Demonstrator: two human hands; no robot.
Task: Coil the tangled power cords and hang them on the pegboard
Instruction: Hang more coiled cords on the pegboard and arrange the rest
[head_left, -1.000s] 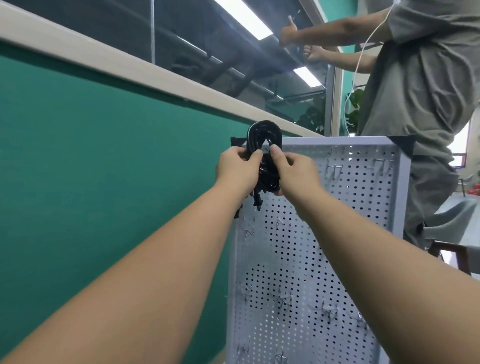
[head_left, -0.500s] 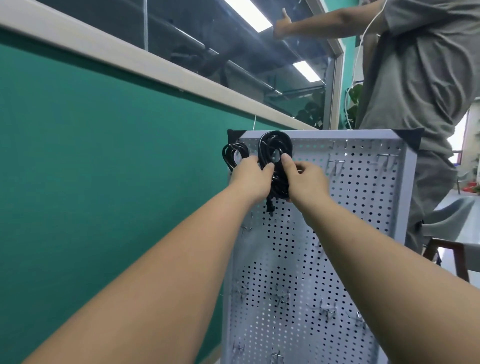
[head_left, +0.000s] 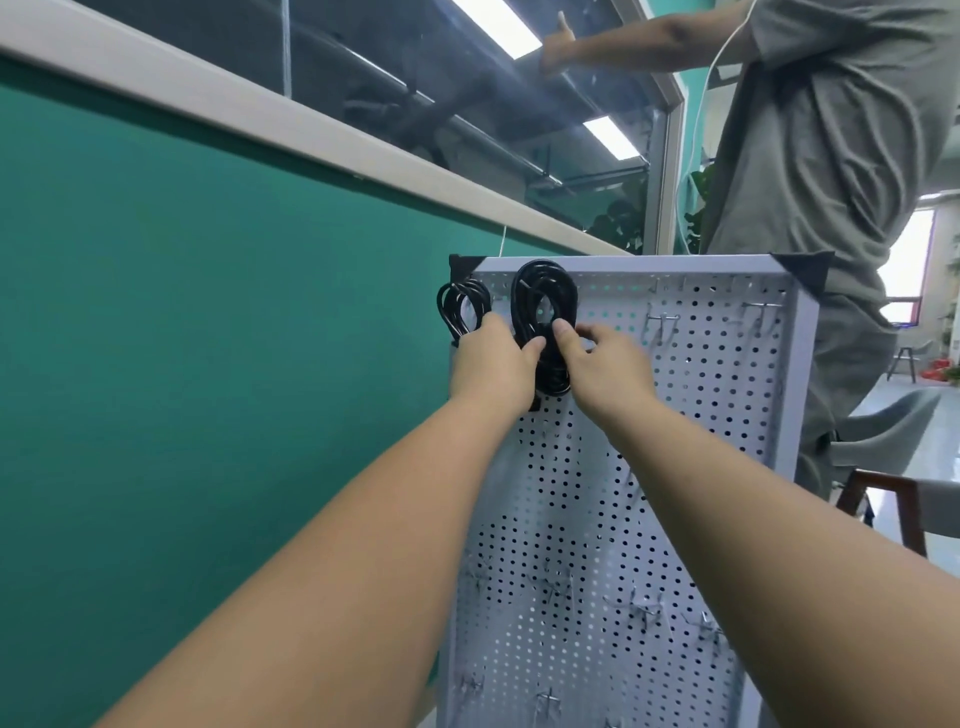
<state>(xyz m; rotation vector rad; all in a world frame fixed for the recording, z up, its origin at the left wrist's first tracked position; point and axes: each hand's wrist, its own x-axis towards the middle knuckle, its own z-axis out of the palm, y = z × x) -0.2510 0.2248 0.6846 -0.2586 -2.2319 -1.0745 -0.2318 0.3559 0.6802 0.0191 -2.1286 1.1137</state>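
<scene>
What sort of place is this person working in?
Probably an office or workshop space: a green wall topped by a glass partition, a chair at right, and a hooked pegboard with a coiled cord at its top.

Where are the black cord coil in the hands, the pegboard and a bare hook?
black cord coil (head_left: 543, 271), head view, upper loop.
pegboard (head_left: 701, 415), head view, bare perforated face.
bare hook (head_left: 661, 318), head view, its wire prongs.

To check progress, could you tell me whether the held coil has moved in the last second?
Yes, downward: the coil stuck out above the pegboard earlier and now lies just under its top edge.
</scene>
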